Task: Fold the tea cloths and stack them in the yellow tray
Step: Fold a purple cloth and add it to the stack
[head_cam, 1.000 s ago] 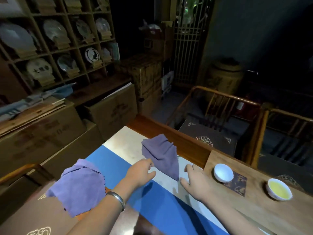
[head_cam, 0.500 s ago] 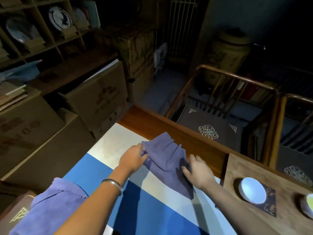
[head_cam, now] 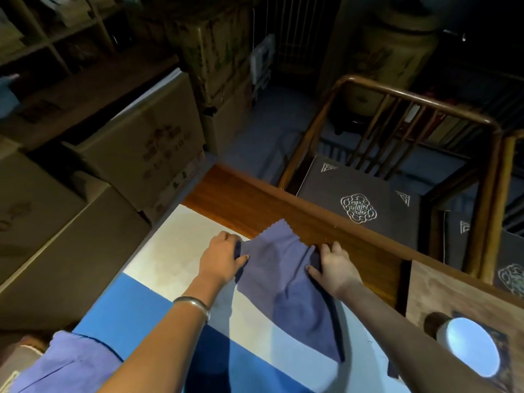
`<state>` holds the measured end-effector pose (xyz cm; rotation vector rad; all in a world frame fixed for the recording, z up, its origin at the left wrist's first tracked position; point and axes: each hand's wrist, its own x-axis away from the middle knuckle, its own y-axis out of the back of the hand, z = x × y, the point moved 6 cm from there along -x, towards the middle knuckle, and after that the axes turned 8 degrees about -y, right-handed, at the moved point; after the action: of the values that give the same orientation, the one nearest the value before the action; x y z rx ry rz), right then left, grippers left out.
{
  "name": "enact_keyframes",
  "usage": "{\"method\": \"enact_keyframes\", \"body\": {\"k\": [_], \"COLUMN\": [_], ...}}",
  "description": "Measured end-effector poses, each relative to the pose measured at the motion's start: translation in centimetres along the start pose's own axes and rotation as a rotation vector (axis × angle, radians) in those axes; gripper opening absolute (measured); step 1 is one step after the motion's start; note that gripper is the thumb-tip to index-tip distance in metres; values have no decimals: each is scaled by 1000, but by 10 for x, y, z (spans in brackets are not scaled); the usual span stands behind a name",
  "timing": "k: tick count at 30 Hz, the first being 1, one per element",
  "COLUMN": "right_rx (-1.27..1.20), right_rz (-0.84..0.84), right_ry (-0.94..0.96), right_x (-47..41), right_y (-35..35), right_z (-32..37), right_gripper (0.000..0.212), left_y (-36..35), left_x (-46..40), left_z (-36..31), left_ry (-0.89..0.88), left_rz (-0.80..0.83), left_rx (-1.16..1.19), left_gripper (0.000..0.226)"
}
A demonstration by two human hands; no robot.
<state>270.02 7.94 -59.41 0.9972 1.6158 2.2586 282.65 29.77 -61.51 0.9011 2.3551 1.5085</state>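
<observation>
Second cloth (head_cam: 65, 364): purple, crumpled, at the near left corner of the table, apart from my hands.
Left hand (head_cam: 219, 258): my fingers curl over the left edge of the tea cloth; thumb pressed on top, pinching it.
Tea cloth (head_cam: 286, 282): purple, wrinkled, spread on the white-and-blue mat (head_cam: 170, 251); its scalloped far corner overlaps the wooden table (head_cam: 255, 199) edge.
Right hand (head_cam: 333, 266): my fingers clasp the cloth's right edge, bunching it.
Cup (head_cam: 469, 346): white, on the table's raised board at near right.
Yellow tray: not visible.
</observation>
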Motion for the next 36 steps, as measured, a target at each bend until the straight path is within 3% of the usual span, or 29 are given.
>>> {"method": "enact_keyframes", "body": {"k": [8,14,20,31,36], "right_rx": [-38,-139,-283,-295,-360], "right_rz": [-8,-52,-169,-443,-567], "right_ry": [100,186,287,330,313], "right_x": [-8,16,76,235,318], "right_y": [-14,-4,36,107,114], "right_z": [3,-3,-14,-94,-159], "right_gripper": [25,29,29,36,26], "left_y": [-6,-4,19,42,18], "left_x": [-8,11,48,125,172], "left_z": [-4,-2,-20,-143,-216], "left_ry": [-94,-94,-102,-228,-365], "left_rz": [-5,-66,-91,106,167], "left_rx": [-58,270,435,570,447], "left_gripper": [26,24,18,16,5]}}
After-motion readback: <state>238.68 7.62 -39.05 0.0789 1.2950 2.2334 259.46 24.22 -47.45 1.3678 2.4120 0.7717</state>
